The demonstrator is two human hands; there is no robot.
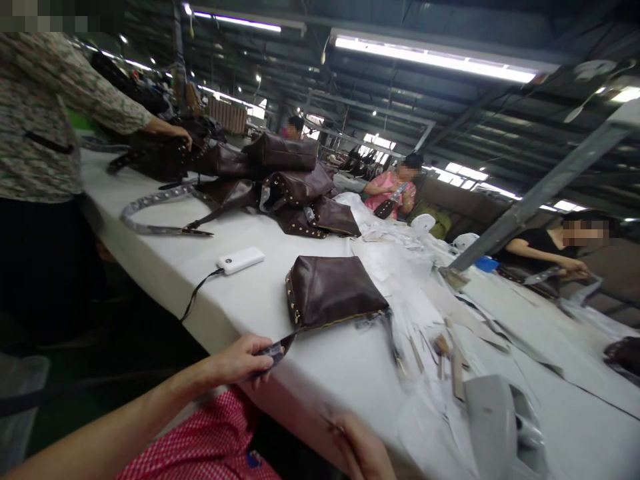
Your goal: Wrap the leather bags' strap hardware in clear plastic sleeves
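A dark brown leather handbag with gold studs along its side lies on the white-covered table in front of me. My left hand is closed around the bag's strap, which is partly wrapped in clear plastic, just off the table's near edge. Low in the view, my right hand is closed near that edge, apart from the bag. A thin dark tool sticks out from its fingers; blur hides its exact kind.
Several brown studded bags are piled farther back, beside a plastic-wrapped strap. A white power bank with a cord lies left. Plastic scraps, a grey tape dispenser and a slanted metal post stand right. Co-workers surround the table.
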